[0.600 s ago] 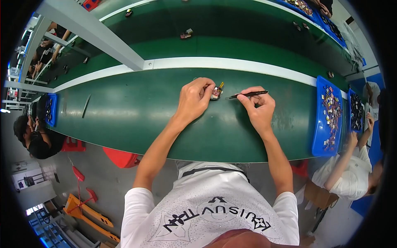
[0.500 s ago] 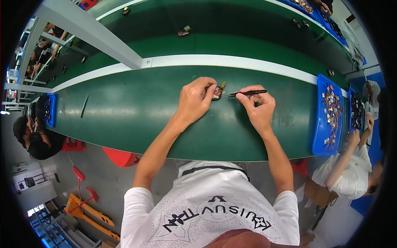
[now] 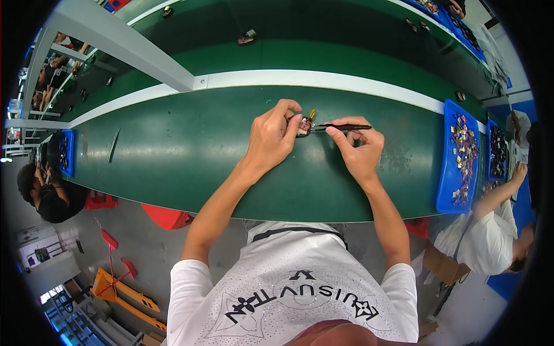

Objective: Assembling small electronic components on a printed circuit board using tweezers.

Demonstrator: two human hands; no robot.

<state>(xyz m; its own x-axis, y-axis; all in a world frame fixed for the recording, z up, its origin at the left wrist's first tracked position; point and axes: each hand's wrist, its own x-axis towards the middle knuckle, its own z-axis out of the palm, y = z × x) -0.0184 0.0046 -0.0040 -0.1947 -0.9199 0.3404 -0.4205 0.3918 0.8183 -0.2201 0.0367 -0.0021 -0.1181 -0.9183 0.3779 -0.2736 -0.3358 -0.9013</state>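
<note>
Near the surface's far edge, your left hand [image 3: 270, 135] pinches a small module [image 3: 303, 126]; your right hand [image 3: 363, 151] grips tweezers [image 3: 353, 127], probably probing it; the next move calls for steadiness.

Soft glare on tabletop [image 3: 190, 173], fisheye-bent edges

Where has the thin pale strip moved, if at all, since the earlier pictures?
No: against the blue tray at far left, the thin strip keeps its place; the camera view shifted.

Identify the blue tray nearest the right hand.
The large blue tray of small colourful parts, right of the right hand; the others all lie farther off.
</note>
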